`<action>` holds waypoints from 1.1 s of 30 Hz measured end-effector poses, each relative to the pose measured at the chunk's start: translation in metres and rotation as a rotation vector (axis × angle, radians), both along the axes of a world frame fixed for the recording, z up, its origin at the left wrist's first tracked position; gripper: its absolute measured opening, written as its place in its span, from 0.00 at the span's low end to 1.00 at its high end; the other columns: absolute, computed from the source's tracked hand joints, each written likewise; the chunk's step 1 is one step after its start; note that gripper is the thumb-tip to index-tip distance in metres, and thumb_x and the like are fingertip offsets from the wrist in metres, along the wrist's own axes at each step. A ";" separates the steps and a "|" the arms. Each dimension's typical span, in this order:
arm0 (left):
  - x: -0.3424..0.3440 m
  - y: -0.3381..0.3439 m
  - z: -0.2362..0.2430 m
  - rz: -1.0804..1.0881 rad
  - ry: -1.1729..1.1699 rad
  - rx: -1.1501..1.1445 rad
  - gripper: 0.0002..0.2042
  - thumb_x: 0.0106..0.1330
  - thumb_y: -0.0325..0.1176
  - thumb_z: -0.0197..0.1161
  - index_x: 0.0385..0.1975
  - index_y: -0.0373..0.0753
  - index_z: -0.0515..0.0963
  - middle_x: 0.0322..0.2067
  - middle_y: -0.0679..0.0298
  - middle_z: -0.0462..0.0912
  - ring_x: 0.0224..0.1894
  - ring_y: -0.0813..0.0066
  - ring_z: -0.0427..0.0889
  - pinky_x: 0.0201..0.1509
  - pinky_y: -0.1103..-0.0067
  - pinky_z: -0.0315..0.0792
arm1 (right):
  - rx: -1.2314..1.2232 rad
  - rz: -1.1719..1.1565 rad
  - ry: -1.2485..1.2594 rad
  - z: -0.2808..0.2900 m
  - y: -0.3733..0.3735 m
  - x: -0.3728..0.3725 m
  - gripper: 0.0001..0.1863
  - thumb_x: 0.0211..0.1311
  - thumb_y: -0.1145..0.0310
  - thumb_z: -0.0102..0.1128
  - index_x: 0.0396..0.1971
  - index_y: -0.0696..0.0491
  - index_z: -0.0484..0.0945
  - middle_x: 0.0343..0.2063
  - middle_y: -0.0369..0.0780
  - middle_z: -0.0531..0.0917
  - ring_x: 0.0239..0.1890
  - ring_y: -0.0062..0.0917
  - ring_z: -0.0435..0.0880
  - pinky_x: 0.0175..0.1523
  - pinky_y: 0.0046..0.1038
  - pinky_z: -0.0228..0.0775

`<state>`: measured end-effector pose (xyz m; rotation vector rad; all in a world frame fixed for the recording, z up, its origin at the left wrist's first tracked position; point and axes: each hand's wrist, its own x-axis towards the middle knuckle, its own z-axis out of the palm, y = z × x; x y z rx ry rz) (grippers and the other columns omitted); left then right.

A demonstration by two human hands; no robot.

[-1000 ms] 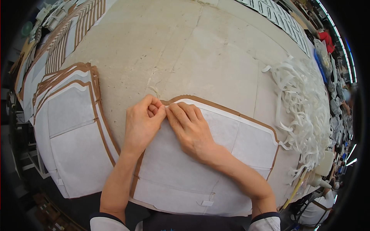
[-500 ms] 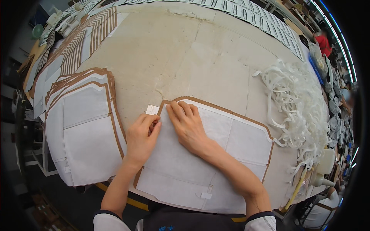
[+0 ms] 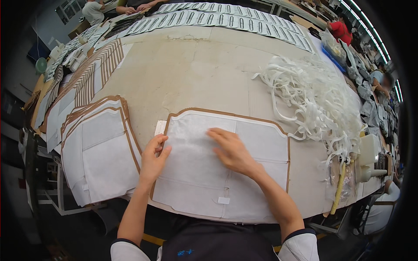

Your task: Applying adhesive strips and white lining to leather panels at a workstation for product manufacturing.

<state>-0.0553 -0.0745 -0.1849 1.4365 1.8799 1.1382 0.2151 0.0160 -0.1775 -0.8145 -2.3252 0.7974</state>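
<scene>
A pale grey sewn panel point(image 3: 196, 161) with brown edging lies before me. My left hand point(image 3: 161, 145) is at its left edge, fingers curled, just below a small white rectangular piece point(image 3: 159, 126); whatever is between the fingers is hidden. My right hand point(image 3: 220, 143) is over the panel's upper middle, fingers apart and holding nothing. A stack of similar brown-edged panels point(image 3: 104, 156) lies to the left.
Tangled white tape point(image 3: 305, 91) heaps at right, near a white bottle point(image 3: 369, 150) and yellow rod point(image 3: 337, 191). Striped pieces point(image 3: 96, 69) lie back left; rows of pale pieces point(image 3: 217, 17) line the table's point(image 3: 174, 65) far side. Several other people point(image 3: 342, 30) surround it.
The view has tilted up, showing more of the far side. My right hand has left the panel's top corner and spread its fingers. My left hand has moved down the left edge, uncovering the white piece.
</scene>
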 end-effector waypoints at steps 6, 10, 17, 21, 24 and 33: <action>-0.003 0.015 0.022 -0.038 -0.411 -0.253 0.25 0.71 0.40 0.62 0.61 0.29 0.71 0.55 0.58 0.79 0.57 0.74 0.76 0.60 0.75 0.71 | 0.124 -0.808 -0.313 -0.016 -0.079 0.182 0.25 0.59 0.77 0.60 0.58 0.59 0.73 0.59 0.49 0.74 0.62 0.44 0.72 0.66 0.44 0.62; -0.017 0.032 0.017 0.053 -0.472 -0.288 0.24 0.69 0.42 0.64 0.58 0.31 0.74 0.47 0.62 0.81 0.48 0.79 0.78 0.49 0.78 0.73 | -0.069 -0.759 -0.018 -0.017 -0.083 0.175 0.27 0.60 0.75 0.61 0.61 0.59 0.71 0.60 0.46 0.74 0.62 0.37 0.71 0.65 0.37 0.63; -0.022 0.037 -0.001 0.023 -0.044 -0.254 0.17 0.62 0.40 0.68 0.42 0.31 0.81 0.28 0.61 0.84 0.31 0.69 0.83 0.34 0.74 0.75 | -0.819 -0.880 0.670 -0.013 -0.068 0.192 0.25 0.62 0.74 0.63 0.60 0.60 0.72 0.44 0.38 0.83 0.49 0.22 0.79 0.56 0.25 0.70; -0.017 0.022 0.019 -0.041 0.230 -0.317 0.15 0.61 0.41 0.70 0.32 0.33 0.81 0.26 0.62 0.81 0.29 0.73 0.75 0.33 0.74 0.69 | -0.707 -0.645 0.456 -0.007 -0.100 0.199 0.19 0.64 0.69 0.66 0.51 0.65 0.79 0.45 0.41 0.85 0.45 0.21 0.82 0.54 0.24 0.71; -0.039 -0.015 0.058 -0.105 -0.017 0.014 0.15 0.63 0.40 0.71 0.27 0.34 0.78 0.22 0.69 0.74 0.26 0.79 0.69 0.31 0.77 0.65 | -0.785 -0.570 0.515 0.029 -0.099 0.171 0.20 0.65 0.69 0.65 0.52 0.66 0.77 0.46 0.43 0.85 0.47 0.22 0.82 0.55 0.25 0.71; -0.308 -0.137 0.231 0.416 0.184 0.092 0.24 0.67 0.44 0.68 0.57 0.34 0.79 0.46 0.63 0.85 0.45 0.78 0.83 0.53 0.80 0.74 | -1.006 0.095 0.572 0.062 -0.013 -0.160 0.23 0.68 0.67 0.62 0.55 0.68 0.74 0.51 0.45 0.82 0.52 0.26 0.80 0.59 0.28 0.71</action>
